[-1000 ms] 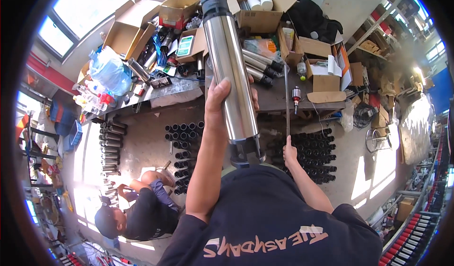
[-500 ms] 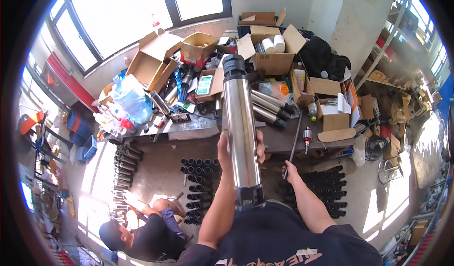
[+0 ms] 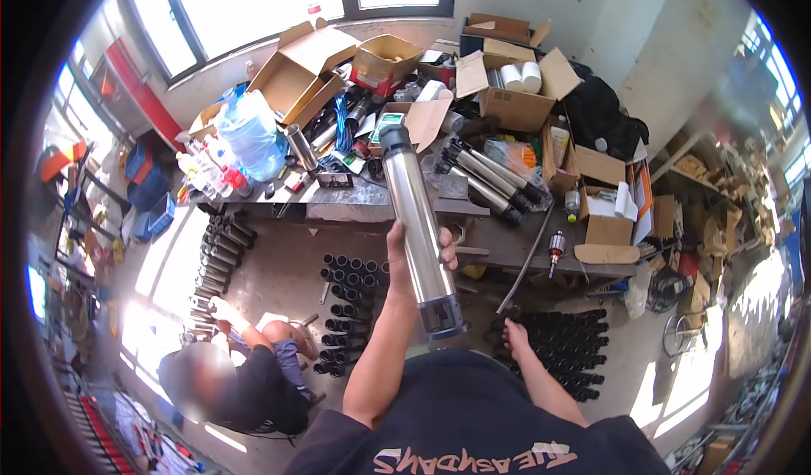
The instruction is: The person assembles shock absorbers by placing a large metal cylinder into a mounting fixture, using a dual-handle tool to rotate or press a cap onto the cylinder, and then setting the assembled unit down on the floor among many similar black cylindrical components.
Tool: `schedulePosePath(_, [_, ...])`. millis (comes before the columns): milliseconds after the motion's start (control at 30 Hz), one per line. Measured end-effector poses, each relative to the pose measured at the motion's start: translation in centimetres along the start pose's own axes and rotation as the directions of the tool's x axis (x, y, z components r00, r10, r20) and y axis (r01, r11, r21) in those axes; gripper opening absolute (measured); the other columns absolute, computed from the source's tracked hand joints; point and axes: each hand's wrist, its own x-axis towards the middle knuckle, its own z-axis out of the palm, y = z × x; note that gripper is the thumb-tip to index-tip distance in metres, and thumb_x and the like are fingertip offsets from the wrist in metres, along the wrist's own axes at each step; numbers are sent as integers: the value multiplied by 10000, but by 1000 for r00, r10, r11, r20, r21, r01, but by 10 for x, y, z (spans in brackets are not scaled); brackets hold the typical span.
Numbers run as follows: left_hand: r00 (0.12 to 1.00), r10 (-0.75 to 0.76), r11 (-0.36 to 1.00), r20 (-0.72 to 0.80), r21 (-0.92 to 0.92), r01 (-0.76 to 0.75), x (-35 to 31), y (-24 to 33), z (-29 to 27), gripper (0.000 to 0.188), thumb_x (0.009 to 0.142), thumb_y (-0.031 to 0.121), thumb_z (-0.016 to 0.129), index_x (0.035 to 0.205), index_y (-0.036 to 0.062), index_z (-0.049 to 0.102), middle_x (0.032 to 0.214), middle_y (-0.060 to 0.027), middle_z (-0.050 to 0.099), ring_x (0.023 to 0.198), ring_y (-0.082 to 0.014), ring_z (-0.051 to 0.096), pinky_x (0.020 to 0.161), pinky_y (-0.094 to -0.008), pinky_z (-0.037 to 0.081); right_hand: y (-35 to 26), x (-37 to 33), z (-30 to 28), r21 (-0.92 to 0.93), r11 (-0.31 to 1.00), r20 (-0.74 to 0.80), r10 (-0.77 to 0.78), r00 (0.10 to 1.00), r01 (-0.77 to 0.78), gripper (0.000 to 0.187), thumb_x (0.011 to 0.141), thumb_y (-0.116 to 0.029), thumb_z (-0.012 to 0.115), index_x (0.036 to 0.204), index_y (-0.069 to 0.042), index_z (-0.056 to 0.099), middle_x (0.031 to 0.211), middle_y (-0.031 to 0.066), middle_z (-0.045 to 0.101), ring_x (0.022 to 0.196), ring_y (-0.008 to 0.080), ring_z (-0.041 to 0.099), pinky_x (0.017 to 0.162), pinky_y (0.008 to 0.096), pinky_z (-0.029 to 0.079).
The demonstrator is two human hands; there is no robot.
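My left hand (image 3: pixel 402 255) is closed around a long, shiny steel cylinder with dark end fittings (image 3: pixel 416 213), its fingers showing on the far side. The cylinder tilts, its upper end toward the table and its lower end near my shirt. A thin, slightly bent grey rod (image 3: pixel 528 260) slants down across the table's front edge. Just below the rod's lower end is my right hand (image 3: pixel 515 338), with loosely curled fingers and no visible grip on the rod.
The table (image 3: pixel 515 251) carries open cardboard boxes (image 3: pixel 515 108), more steel cylinders (image 3: pixel 490 175), bottles and a small motor rotor (image 3: pixel 557 247). Black tubular parts stand in rows (image 3: pixel 346 310) on the floor, with more black parts (image 3: pixel 566 348) at right. Another person (image 3: pixel 245 390) crouches at lower left.
My right hand held the rod's lower end before; now it is just below it and appears to have let go. The steel cylinder sits lower in view, still in my left hand.
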Motion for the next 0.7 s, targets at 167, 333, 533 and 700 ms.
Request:
schedulePosePath(167, [998, 43, 995, -43, 91, -39, -16, 0, -6, 752, 931, 593, 505, 1547, 230, 271, 896, -109, 527, 686, -210, 538, 649, -370, 492, 49, -26, -41, -198, 979, -86, 31, 996, -47, 385, 921, -412, 675, 1124, -90, 617, 884, 13, 655, 688, 119, 583, 533, 265, 428])
schedulePosePath(333, [967, 42, 958, -253, 285, 33, -15, 10, 21, 668, 941, 591, 509, 1364, 80, 434, 902, -149, 582, 716, -249, 616, 638, -402, 565, 103, -31, -98, -638, 754, -192, 39, 981, -155, 379, 876, -380, 690, 929, -6, 716, 845, 93, 717, 703, 210, 669, 649, 370, 538])
schedulePosePath(533, [934, 330, 696, -136, 704, -143, -31, 19, 66, 471, 1063, 385, 403, 1382, 40, 427, 1084, -149, 633, 887, -222, 690, 707, -365, 620, 105, -25, -88, -481, 873, -123, 26, 992, -82, 343, 927, -336, 659, 1018, -8, 705, 820, 94, 708, 658, 164, 646, 534, 322, 498])
schedulePosePath(700, [992, -55, 988, -117, 135, 71, -26, 6, -34, 687, 969, 646, 439, 1302, 47, 494, 1032, -165, 609, 840, -309, 658, 693, -444, 601, 70, -45, -57, -504, 864, -58, -2, 998, -27, 341, 940, -333, 648, 1037, -11, 703, 812, 80, 714, 668, 156, 652, 543, 308, 502])
